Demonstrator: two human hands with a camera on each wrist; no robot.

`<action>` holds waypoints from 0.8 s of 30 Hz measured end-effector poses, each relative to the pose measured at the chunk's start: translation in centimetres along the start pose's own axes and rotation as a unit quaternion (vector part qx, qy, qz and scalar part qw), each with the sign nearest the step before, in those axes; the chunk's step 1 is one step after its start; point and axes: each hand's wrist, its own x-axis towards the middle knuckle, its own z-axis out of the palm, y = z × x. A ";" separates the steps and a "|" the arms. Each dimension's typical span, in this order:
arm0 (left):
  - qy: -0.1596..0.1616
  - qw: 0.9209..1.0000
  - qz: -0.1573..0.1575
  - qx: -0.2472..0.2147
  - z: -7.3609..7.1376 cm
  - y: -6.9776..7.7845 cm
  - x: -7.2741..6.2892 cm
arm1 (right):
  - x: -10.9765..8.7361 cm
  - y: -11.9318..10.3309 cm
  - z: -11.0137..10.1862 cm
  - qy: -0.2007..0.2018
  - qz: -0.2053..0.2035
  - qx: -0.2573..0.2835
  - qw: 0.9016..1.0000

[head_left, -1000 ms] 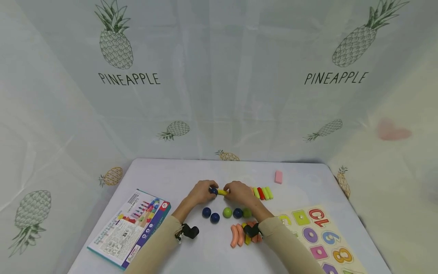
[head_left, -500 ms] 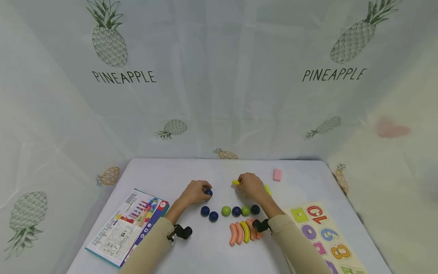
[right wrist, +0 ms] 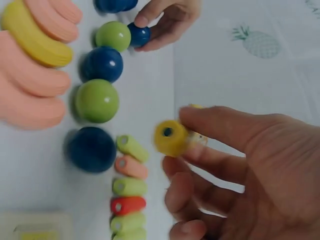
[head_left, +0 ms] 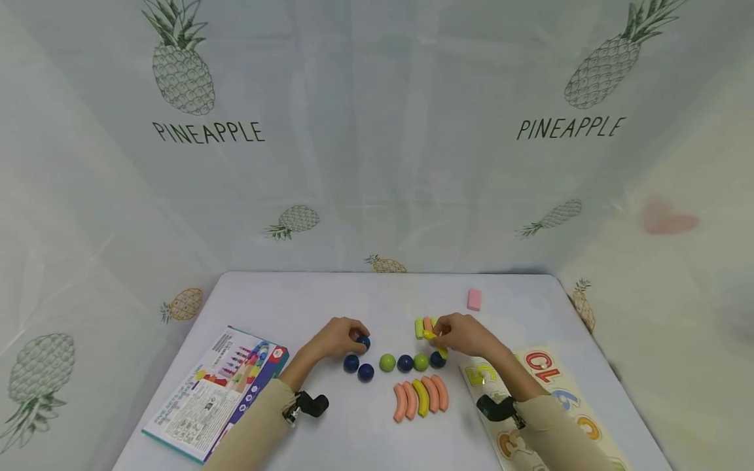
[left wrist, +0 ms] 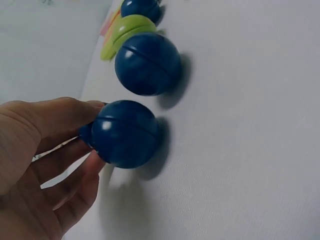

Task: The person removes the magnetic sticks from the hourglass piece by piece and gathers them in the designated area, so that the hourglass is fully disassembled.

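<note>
My left hand [head_left: 338, 335] pinches a dark blue ball [head_left: 363, 342] between thumb and fingers, low over the table. Two more blue balls [head_left: 365, 373] lie just in front of it. In the left wrist view a nearer blue ball [left wrist: 126, 134] mostly hides the held one. My right hand [head_left: 465, 335] pinches a yellow piece [right wrist: 170, 137] with a hole in its end. Short green, pink and red cylinders [right wrist: 129, 205] lie in a row beside that hand. A bit of yellow also shows beneath the hand; whether it belongs to the same piece I cannot tell.
Green and blue balls [head_left: 404, 363] form a row mid-table. Curved pink pieces [head_left: 410, 400] and a curved yellow one [head_left: 421, 398] lie nearer. A printed box [head_left: 218, 392] is left, a number puzzle board [head_left: 491, 425] right, a pink block [head_left: 474, 299] at the back.
My right hand has drawn away to the right from my left hand with the yellow piece, and now sits by the cylinders. The left hand keeps the blue ball, nearly in place.
</note>
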 end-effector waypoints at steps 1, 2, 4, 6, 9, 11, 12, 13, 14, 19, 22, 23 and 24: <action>-0.003 1.000 0.003 -0.001 0.0 0.0 0.0 | -0.6 0.3 -0.1 -0.013 0.003 0.002 1.000; -0.006 1.000 0.007 -0.003 0.0 0.0 -0.1 | -1.3 0.5 -0.2 -0.025 0.006 0.003 1.000; -0.010 1.000 0.017 -0.007 0.0 0.0 -0.1 | -2.6 1.1 -0.2 -0.046 0.011 0.009 0.999; -0.013 1.000 0.026 -0.012 0.0 0.0 -0.2 | -3.7 1.8 0.0 -0.065 0.022 0.010 0.998; -0.020 0.999 0.027 -0.015 -0.1 0.0 -0.4 | -4.8 2.7 0.7 -0.088 0.046 0.005 0.995; -0.022 0.999 0.026 -0.017 0.0 -0.1 -0.4 | -5.1 3.1 1.4 -0.096 0.065 -0.002 0.993; -0.024 0.999 0.025 -0.018 0.0 -0.2 -0.4 | -5.1 3.3 1.7 -0.098 0.074 -0.003 0.992; -0.024 0.999 0.024 -0.018 0.0 -0.2 -0.4 | -5.1 3.4 2.1 -0.096 0.082 -0.003 0.992; -0.024 0.999 0.025 -0.019 0.1 -0.2 -0.4 | -5.1 3.5 2.4 -0.092 0.087 -0.005 0.992; -0.029 0.999 0.027 -0.017 0.0 -0.1 -0.4 | -4.7 3.6 3.5 -0.063 0.102 -0.013 0.993; -0.035 0.999 0.030 -0.019 -0.1 0.1 -0.5 | -4.5 3.5 3.8 -0.053 0.099 -0.013 0.994; -0.037 0.999 0.032 -0.018 -0.1 0.1 -0.6 | -4.5 3.5 3.8 -0.053 0.098 -0.009 0.994; -0.038 0.999 0.035 -0.017 -0.1 0.2 -0.6 | -4.5 3.5 3.9 -0.054 0.095 -0.006 0.994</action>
